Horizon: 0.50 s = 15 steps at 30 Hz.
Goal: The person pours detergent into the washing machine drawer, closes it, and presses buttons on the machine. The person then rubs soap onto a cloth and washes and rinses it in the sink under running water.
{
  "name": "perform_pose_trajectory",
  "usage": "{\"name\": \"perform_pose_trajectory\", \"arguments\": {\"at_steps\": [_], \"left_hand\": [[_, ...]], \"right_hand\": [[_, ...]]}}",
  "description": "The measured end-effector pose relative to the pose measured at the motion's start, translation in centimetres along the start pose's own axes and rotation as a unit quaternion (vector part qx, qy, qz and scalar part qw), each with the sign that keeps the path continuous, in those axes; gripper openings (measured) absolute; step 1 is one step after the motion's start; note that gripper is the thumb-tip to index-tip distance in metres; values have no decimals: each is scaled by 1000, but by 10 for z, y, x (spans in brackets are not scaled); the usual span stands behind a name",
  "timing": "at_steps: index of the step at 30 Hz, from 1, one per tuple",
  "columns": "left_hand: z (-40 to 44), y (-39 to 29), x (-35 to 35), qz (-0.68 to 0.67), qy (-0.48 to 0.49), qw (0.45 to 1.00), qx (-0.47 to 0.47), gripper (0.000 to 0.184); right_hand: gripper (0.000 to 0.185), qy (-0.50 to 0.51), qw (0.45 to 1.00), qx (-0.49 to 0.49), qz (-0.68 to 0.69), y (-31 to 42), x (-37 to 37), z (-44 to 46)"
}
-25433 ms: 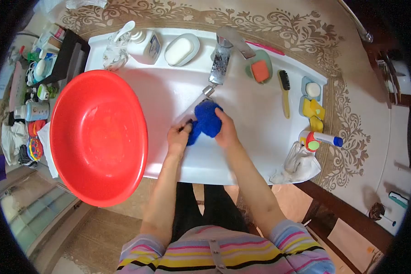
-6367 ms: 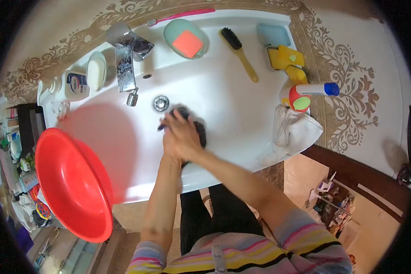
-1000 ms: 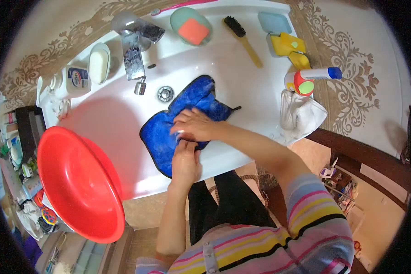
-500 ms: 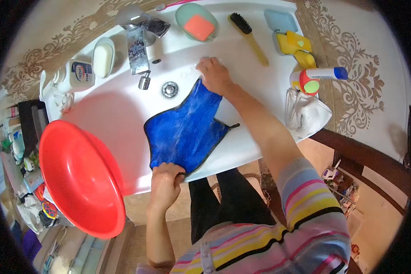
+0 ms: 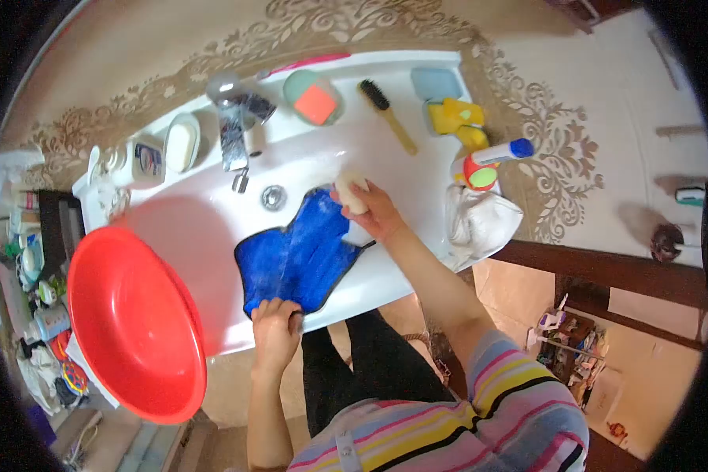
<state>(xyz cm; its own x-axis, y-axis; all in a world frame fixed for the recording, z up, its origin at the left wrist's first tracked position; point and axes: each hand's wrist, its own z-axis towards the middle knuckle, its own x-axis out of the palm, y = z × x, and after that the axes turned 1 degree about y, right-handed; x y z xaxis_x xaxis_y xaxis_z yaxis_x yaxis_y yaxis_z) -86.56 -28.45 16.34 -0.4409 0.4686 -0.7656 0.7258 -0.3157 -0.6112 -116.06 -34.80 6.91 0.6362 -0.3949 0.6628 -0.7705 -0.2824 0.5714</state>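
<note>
Pinching the near edge of the blue cloth (image 5: 295,256), my left hand (image 5: 275,326) is closed over it at the near rim of the sink (image 5: 417,185). My hands are apart: the right hand (image 5: 374,211) grips a white bar of soap (image 5: 353,194) by the cloth's far right corner. The cloth lies spread in the sink, dark binding round its edges, with a small dark loop sticking out to the right.

On the near left, the red basin (image 5: 138,326) overlaps the sink's left end, but bare white surface separates it from the cloth. To the right, there is open room between the cloth and the white fabric (image 5: 484,220) slumped over the right rim. Just beyond the cloth is the drain (image 5: 273,197), and past it the faucet (image 5: 232,138).

Farther off, the wooden-handled brush (image 5: 389,118) leans on the sink's far slope, with the orange soap (image 5: 315,104) in its green dish to its left and the yellow sponges (image 5: 456,116) to its right.

Compared with half a second ago, my right hand has left the cloth's far corner, which it was covering, and the white bar now shows in it. My left hand remains at the near edge.
</note>
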Motion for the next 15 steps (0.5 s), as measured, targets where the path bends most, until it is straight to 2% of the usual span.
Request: {"name": "perform_pose_trajectory", "arguments": {"at_steps": [3, 4, 5, 7, 9, 10, 13, 15], "left_hand": [[0, 0, 2, -5, -13, 1000, 15, 11], [-2, 0, 2, 4, -10, 1000, 12, 11], [-2, -2, 0, 14, -6, 1000, 7, 11], [-2, -2, 1, 14, -11, 1000, 8, 10], [-3, 2, 5, 15, -18, 1000, 7, 11], [-4, 1, 5, 17, -21, 1000, 1, 11], [-11, -3, 3, 27, -26, 999, -17, 11], [-8, -8, 0, -22, -47, 998, -27, 10]], "right_hand": [[46, -31, 996, -83, -7, 36, 19, -11], [40, -29, 992, -124, 18, 51, 20, -9], [40, -27, 991, -128, 15, 69, 26, -5], [36, -143, 964, -200, 101, 108, 40, 11], [38, -164, 932, -252, 204, 141, 21, 51], [37, -183, 931, -305, 77, 152, -6, 79], [31, -227, 931, -280, 63, 180, -19, 107], [28, -237, 938, -248, 58, 189, -22, 114]]}}
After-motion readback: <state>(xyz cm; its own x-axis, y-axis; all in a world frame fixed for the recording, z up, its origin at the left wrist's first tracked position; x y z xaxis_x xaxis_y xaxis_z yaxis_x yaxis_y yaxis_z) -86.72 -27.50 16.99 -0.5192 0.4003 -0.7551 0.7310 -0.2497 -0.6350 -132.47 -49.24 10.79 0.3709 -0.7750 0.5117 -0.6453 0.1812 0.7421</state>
